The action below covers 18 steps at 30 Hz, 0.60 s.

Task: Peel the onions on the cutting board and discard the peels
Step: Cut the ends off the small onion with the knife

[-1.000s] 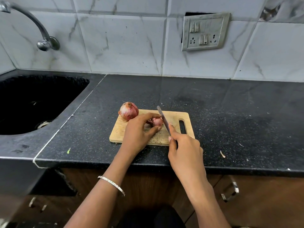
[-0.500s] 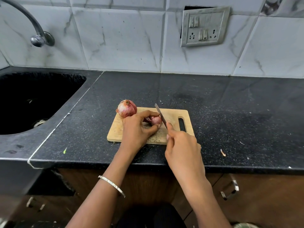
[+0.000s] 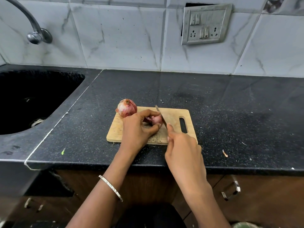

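Note:
A wooden cutting board [image 3: 174,116] lies on the black counter. At its far left corner sits a large red onion [image 3: 126,108] still in its skin. My left hand [image 3: 138,129] grips a small red onion [image 3: 156,120] on the middle of the board, fingers curled over it. My right hand [image 3: 182,148] holds a knife [image 3: 160,116] by the handle, index finger along the blade's back. The blade rests against the small onion's right end. The handle is hidden in my palm.
A dark sink [image 3: 32,99] with a tap [image 3: 35,33] lies to the left. A switch and socket plate [image 3: 205,24] hangs on the tiled wall. Small peel scraps [image 3: 224,153] lie on the counter right of the board. Cabinet handles [image 3: 231,192] sit below the counter edge.
Both hands stay on the small onion and the knife; the blade sits a little closer against the onion's end. The view has shifted slightly.

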Motion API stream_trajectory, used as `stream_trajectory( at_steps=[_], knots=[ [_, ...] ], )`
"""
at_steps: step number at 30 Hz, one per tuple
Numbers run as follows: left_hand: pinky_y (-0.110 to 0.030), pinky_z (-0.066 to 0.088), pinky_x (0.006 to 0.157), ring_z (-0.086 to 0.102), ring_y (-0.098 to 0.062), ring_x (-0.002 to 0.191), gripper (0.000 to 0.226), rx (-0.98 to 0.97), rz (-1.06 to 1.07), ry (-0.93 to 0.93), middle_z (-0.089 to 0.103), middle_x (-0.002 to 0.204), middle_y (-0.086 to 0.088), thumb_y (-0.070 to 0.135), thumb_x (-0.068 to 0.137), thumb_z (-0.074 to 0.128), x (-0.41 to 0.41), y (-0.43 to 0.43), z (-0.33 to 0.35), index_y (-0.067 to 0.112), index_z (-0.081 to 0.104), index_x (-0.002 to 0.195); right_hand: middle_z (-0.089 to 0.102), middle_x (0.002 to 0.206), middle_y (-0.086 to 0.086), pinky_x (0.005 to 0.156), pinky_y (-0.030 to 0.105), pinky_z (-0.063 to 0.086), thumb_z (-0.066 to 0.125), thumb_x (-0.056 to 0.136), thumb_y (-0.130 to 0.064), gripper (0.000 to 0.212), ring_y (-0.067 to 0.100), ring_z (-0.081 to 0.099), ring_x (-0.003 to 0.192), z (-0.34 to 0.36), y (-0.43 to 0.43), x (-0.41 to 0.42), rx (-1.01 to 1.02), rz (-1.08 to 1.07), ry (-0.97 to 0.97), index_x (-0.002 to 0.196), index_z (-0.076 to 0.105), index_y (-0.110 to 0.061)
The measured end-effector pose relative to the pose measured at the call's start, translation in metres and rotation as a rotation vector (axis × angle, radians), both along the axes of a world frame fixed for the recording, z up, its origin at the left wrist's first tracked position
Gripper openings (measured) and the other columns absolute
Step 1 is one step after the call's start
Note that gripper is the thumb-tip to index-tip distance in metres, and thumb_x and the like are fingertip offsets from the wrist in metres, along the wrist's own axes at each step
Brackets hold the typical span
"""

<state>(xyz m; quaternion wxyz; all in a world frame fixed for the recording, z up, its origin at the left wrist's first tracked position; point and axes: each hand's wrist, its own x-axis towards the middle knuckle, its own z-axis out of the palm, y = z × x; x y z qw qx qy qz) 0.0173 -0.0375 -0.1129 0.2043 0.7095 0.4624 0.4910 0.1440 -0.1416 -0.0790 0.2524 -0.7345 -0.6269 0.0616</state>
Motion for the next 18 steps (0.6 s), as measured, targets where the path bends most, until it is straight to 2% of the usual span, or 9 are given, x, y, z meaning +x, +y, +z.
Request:
stream_trajectory(
  at_steps=[4, 9, 12, 14, 16, 18],
  knots=[
    [-0.032, 0.060, 0.086, 0.069, 0.003, 0.090, 0.032, -0.012, -0.018, 0.008, 0.075, 0.096, 0.016, 0.013, 0.076, 0.085, -0.001, 0.000, -0.001, 0.025, 0.078, 0.105, 0.067, 0.113, 0.004, 0.072, 0.037, 0.045, 0.041, 0.107, -0.024, 0.047, 0.032, 0.065, 0.101, 0.000, 0.007, 0.003, 0.005, 0.000, 0.014, 0.151, 0.041, -0.037],
    [-0.038, 0.059, 0.080, 0.068, -0.002, 0.087, 0.031, 0.023, -0.006, 0.028, 0.073, 0.093, 0.016, 0.015, 0.075, 0.085, -0.001, -0.001, 0.000, 0.024, 0.074, 0.102, 0.066, 0.119, 0.005, 0.072, 0.037, 0.038, 0.041, 0.107, -0.024, 0.047, 0.034, 0.062, 0.107, 0.004, 0.016, 0.003, -0.021, -0.008, 0.042, 0.152, 0.040, -0.038],
    [-0.034, 0.058, 0.082, 0.067, -0.001, 0.089, 0.032, 0.042, 0.007, 0.047, 0.071, 0.096, 0.016, 0.018, 0.074, 0.085, -0.001, -0.002, 0.002, 0.023, 0.070, 0.102, 0.068, 0.118, 0.003, 0.072, 0.037, 0.036, 0.042, 0.106, -0.027, 0.043, 0.032, 0.061, 0.108, 0.007, 0.016, 0.011, 0.051, -0.036, 0.074, 0.149, 0.046, -0.032],
    [-0.028, 0.057, 0.081, 0.067, -0.002, 0.088, 0.033, 0.040, 0.006, 0.023, 0.071, 0.097, 0.014, 0.016, 0.075, 0.085, -0.002, -0.002, 0.002, 0.021, 0.068, 0.103, 0.069, 0.106, 0.002, 0.074, 0.039, 0.039, 0.050, 0.103, -0.027, 0.031, 0.034, 0.061, 0.104, 0.009, 0.022, 0.018, 0.109, -0.061, 0.143, 0.133, 0.058, -0.025],
    [-0.023, 0.056, 0.079, 0.068, -0.003, 0.088, 0.034, 0.039, -0.007, -0.013, 0.072, 0.098, 0.012, 0.013, 0.075, 0.085, -0.002, -0.004, 0.003, 0.019, 0.066, 0.103, 0.065, 0.078, 0.000, 0.066, 0.037, 0.037, 0.059, 0.098, -0.028, 0.011, 0.034, 0.061, 0.085, 0.010, 0.034, 0.023, 0.151, -0.068, 0.253, 0.099, 0.066, -0.019],
    [-0.020, 0.055, 0.079, 0.069, -0.004, 0.088, 0.035, 0.048, -0.020, -0.021, 0.072, 0.099, 0.011, 0.012, 0.075, 0.085, -0.003, -0.006, 0.003, 0.017, 0.065, 0.104, 0.059, 0.062, 0.004, 0.059, 0.041, 0.044, 0.067, 0.092, -0.030, 0.023, 0.034, 0.060, 0.071, 0.008, 0.051, 0.027, 0.162, -0.070, 0.429, 0.079, 0.066, -0.011]
  ],
)
